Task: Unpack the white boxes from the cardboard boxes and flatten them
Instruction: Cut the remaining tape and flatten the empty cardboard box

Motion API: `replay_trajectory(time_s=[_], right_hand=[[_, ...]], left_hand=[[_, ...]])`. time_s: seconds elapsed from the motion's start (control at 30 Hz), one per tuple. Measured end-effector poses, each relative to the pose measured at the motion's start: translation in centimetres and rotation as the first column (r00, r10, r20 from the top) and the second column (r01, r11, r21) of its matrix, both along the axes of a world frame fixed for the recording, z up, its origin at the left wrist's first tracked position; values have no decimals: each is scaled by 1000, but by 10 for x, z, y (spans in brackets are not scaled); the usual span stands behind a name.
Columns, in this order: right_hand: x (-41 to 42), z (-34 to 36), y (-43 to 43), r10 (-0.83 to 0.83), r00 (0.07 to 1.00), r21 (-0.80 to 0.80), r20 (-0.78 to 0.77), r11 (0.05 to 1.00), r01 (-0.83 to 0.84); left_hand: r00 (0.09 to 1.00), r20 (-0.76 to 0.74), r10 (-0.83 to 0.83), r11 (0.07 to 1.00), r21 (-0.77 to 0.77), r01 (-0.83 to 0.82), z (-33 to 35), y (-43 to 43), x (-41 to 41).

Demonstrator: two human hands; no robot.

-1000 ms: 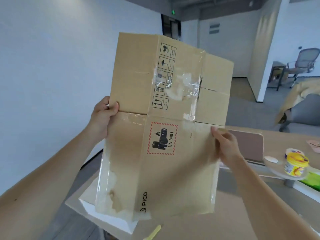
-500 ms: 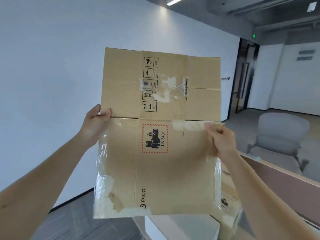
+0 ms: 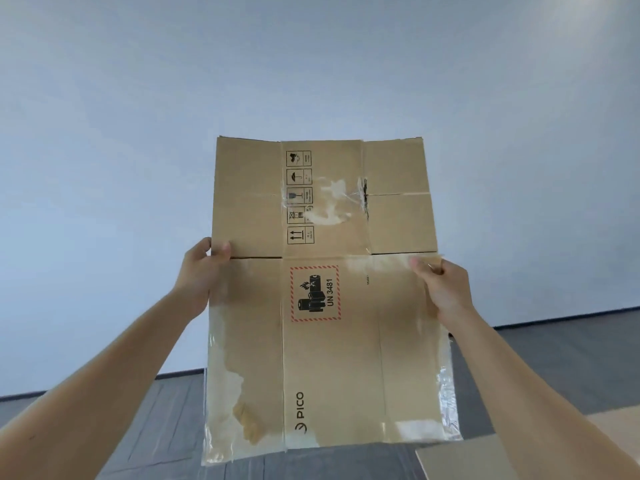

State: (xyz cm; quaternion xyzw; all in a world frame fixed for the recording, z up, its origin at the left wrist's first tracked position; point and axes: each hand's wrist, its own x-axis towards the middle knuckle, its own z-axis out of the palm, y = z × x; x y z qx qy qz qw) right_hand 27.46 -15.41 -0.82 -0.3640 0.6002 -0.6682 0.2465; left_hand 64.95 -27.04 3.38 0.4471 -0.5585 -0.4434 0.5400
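Holding flat-collapsed cardboard box (image 3: 346, 358) upright: left hand (image 3: 199, 273) pinches left edge, right hand (image 3: 446, 289) right edge (clear tape (image 3: 449, 400) clinging).

A plain, pale blue-white painted wall (image 3: 104, 133) is filling the top and middle of the frame, from the left edge to the right. Soft light is brightening it toward the upper right corner. A thin dark baseboard strip (image 3: 554, 318) is running along its foot, sloping across the lower part of the frame. Below it, a grey floor of long rectangular panels (image 3: 156, 427) is spreading over the lower left. A flat, pale tan surface (image 3: 460, 460) is showing in the lower right corner.
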Motion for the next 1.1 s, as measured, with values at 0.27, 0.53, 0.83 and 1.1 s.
replay_trajectory(time_s=[0.27,0.53,0.83,1.1], right_hand=[[27,-54,-149,142,990,130,1,981,-141],[16,-117,-326,198,980,239,-2,952,-191],[-5,-190,-491,197,980,455,-11,874,-171],[0,-268,-585,175,984,626,36,764,-158]], left_hand=[[975,102,195,975,85,-204,-55,-93,36],[934,207,290,928,175,-328,-108,-244,15],[908,330,257,866,339,-368,-185,-407,-11],[905,396,157,767,528,-364,-288,-526,-5]])
